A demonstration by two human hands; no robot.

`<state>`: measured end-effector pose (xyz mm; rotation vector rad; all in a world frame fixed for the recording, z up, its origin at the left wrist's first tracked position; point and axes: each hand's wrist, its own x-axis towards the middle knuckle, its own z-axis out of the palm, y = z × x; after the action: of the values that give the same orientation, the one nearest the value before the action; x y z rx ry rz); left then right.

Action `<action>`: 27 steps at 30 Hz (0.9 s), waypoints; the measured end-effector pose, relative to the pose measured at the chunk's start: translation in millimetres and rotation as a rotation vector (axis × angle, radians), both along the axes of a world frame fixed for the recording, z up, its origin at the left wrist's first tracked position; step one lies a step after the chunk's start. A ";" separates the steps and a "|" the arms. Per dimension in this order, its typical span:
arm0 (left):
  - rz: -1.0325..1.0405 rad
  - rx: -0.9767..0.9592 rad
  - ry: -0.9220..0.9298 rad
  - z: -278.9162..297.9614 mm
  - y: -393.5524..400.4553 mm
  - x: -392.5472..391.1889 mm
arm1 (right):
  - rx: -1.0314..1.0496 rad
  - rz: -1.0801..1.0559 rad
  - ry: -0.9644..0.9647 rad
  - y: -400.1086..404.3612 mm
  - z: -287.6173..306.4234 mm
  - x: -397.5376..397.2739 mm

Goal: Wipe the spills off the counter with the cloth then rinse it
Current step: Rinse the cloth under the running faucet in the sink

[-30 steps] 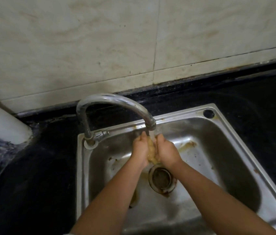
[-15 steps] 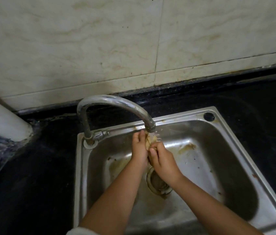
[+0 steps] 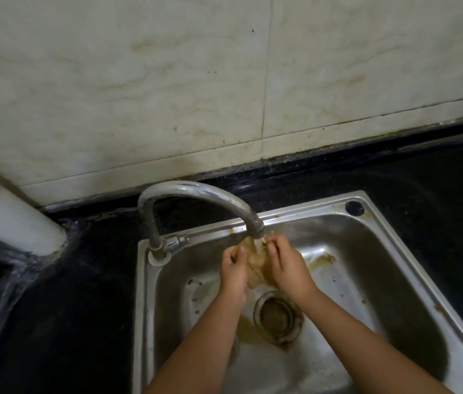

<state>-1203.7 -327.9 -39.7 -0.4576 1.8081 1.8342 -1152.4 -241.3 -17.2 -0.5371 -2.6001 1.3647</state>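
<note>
A wet, yellowish-brown cloth (image 3: 254, 261) hangs between my two hands just under the spout of the curved metal tap (image 3: 196, 194), where water runs onto it. My left hand (image 3: 234, 273) grips the cloth's left side. My right hand (image 3: 288, 268) pinches its upper right edge with curled fingers. Both hands are inside the steel sink (image 3: 389, 280), above the round drain (image 3: 277, 317). The hands cover much of the cloth.
Brownish stains and water lie on the sink floor around the drain. Black counter (image 3: 53, 308) surrounds the sink on the left, back and right. A white pipe (image 3: 11, 220) slants down at the left. Tiled wall (image 3: 167, 95) rises behind.
My hands have moved apart and stretched the cloth wider under the tap; earlier they pressed it together between them. The view has shifted slightly.
</note>
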 end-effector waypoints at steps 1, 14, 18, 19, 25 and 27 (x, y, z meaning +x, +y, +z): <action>0.018 0.006 -0.002 1.7 1.4 -1.0 | -0.028 0.008 0.028 -5.2 4.4 3.5; -0.102 0.205 -0.239 24.0 10.2 3.9 | 0.159 0.093 -0.404 10.6 -6.0 -6.1; -0.113 0.122 -0.146 22.5 -5.0 -5.4 | 0.038 0.011 -0.186 10.6 6.1 -6.0; -0.117 0.092 -0.122 23.3 -6.6 -5.7 | -0.006 0.018 -0.130 7.8 10.2 -4.1; -0.012 0.145 -0.129 25.5 2.4 -10.1 | -0.044 0.196 -0.058 -20.4 21.9 10.4; 0.014 0.193 -0.188 28.5 8.8 -11.0 | 0.033 0.190 -0.130 -25.0 18.0 8.8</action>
<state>-1214.7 -319.1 -11.2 -0.5500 1.4910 1.8844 -1143.6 -266.3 0.8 -0.3953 -2.8363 1.3812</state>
